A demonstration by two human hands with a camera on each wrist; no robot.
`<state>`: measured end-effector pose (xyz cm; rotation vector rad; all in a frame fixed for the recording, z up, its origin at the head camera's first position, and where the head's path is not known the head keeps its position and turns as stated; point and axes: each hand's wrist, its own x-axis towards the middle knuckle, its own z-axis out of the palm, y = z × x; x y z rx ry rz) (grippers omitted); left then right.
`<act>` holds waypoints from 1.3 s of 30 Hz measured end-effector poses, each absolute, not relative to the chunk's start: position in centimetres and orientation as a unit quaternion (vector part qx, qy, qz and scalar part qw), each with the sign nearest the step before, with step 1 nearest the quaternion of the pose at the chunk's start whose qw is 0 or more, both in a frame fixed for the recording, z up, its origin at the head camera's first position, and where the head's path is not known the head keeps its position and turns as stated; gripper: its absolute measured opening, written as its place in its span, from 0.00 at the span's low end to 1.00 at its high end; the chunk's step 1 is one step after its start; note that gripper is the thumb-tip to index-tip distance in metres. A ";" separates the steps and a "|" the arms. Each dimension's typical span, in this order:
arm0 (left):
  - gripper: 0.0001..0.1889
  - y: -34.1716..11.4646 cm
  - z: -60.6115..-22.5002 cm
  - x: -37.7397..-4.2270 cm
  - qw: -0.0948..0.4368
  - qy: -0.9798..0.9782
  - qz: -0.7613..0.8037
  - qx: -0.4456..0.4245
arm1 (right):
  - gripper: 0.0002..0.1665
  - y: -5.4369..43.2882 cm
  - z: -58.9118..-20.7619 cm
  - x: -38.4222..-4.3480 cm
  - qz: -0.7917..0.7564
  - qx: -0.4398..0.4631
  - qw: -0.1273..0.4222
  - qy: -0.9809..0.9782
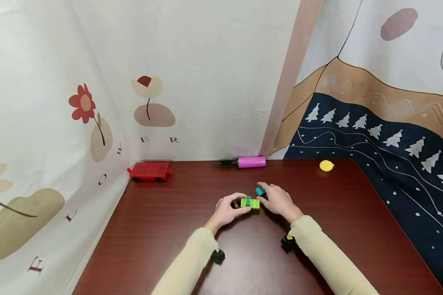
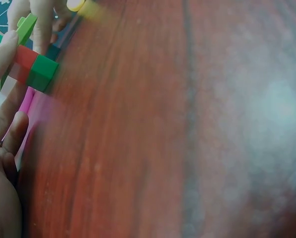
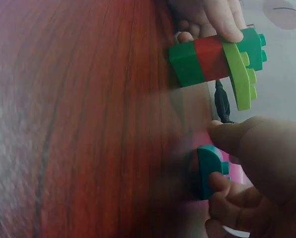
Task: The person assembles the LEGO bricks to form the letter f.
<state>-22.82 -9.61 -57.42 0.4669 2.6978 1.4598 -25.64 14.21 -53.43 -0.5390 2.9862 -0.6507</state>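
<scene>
My left hand [image 1: 227, 211] pinches a small stack of toy building bricks [image 1: 256, 204] between thumb and fingers. In the right wrist view, the stack has a green block [image 3: 186, 64] at its bottom, a red block [image 3: 211, 58], a longer lime brick [image 3: 241, 89] and a green brick [image 3: 252, 48] on top. Just to the right, my right hand [image 1: 278, 199] has its fingers curled about a teal brick [image 1: 260, 191] with a rounded end. One fingertip [image 3: 219, 181] overlaps this brick's side, and the thumb tip lies close by its rounded end.
A red toy wagon [image 1: 149, 171] stands at the table's back left. A pink pump [image 1: 252, 162] with a black nozzle lies along the back edge. Toward the back right lies a yellow round thing [image 1: 326, 165]. Printed cloths [image 1: 206, 82] hang behind the dark wooden table [image 1: 162, 213].
</scene>
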 end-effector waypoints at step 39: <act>0.22 -9.6 -57.3 -23.1 0.023 0.874 0.463 0.148 | 0.35 16.2 -55.3 -27.6 -0.281 -0.119 0.007 0.952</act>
